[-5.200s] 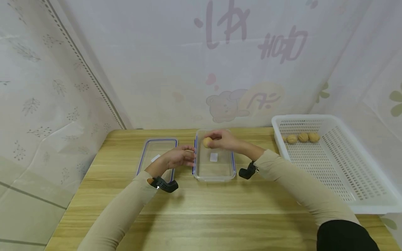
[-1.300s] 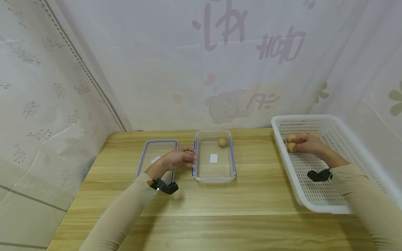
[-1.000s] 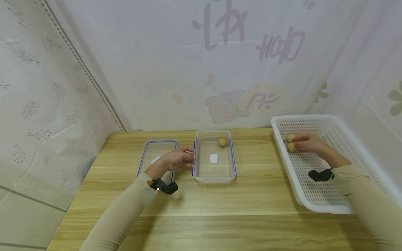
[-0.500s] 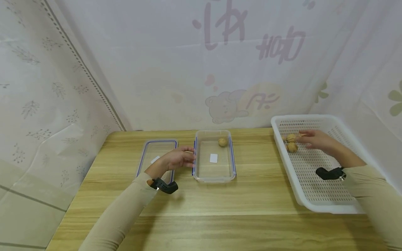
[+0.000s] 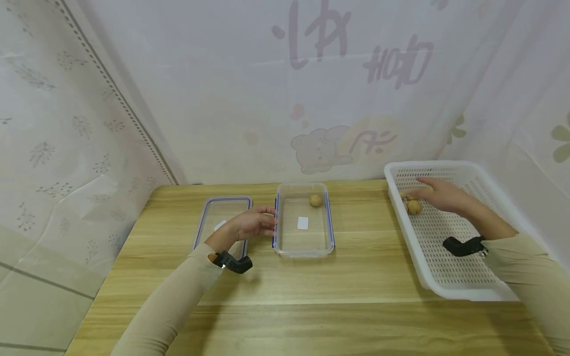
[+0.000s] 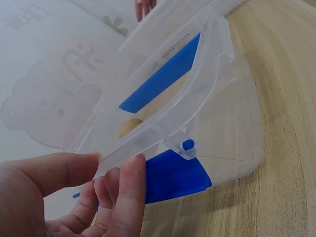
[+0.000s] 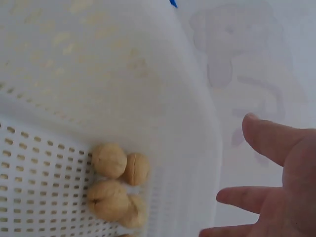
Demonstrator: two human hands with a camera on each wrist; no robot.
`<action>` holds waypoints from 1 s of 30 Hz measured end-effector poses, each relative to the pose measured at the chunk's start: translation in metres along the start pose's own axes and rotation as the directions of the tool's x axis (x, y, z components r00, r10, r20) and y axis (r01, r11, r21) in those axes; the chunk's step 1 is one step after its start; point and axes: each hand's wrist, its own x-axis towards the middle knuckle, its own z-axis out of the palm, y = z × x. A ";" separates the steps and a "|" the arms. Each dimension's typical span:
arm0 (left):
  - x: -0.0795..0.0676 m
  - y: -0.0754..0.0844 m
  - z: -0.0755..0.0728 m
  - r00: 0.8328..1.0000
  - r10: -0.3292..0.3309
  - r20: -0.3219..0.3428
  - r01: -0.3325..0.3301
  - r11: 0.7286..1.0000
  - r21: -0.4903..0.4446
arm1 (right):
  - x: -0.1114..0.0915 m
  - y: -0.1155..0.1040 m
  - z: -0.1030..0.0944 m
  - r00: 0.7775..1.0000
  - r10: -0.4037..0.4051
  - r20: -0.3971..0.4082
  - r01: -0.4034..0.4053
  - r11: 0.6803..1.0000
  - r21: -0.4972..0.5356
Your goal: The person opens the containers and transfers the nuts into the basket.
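Note:
My left hand touches the left side of a clear plastic food container. In the left wrist view its thumb and bent fingertips lie against the rim and a hanging blue latch, without a plain grip. One walnut sits in the container's far right corner. Over the white perforated basket, my right hand is spread and holds nothing. Several walnuts cluster in the basket's far left corner, partly hidden by that hand in the head view.
A clear lid with a blue seal lies left of the container, partly under my left wrist. Everything stands on a wooden table. A printed curtain hangs behind its far edge.
Five seconds ago my right hand held a walnut over the container; that walnut now lies inside. The right hand moved to the basket, where walnuts were gathered, and its fingers have since spread.

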 end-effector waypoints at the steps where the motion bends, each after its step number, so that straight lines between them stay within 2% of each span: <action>1: 0.000 0.001 0.000 1.000 0.001 0.000 -0.001 1.000 -0.003 | 0.000 -0.005 0.001 1.000 -0.008 -0.007 0.008 1.000 -0.022; 6: 0.000 0.002 0.000 1.000 0.008 0.005 -0.008 1.000 -0.008 | 0.002 -0.026 0.009 0.998 -0.037 -0.048 0.031 0.994 -0.108; 11: 0.000 0.001 0.000 1.000 0.001 -0.001 -0.001 1.000 0.006 | 0.006 -0.040 0.016 0.995 -0.053 -0.089 0.040 0.989 -0.139; 19: 0.001 -0.001 -0.001 1.000 0.008 -0.004 -0.008 1.000 0.020 | 0.013 -0.064 0.022 0.992 -0.095 -0.080 0.073 0.969 -0.236; 30: 0.001 -0.002 -0.002 1.000 0.003 -0.008 -0.003 1.000 0.019 | 0.019 -0.098 0.038 0.994 -0.100 -0.050 0.086 0.969 -0.229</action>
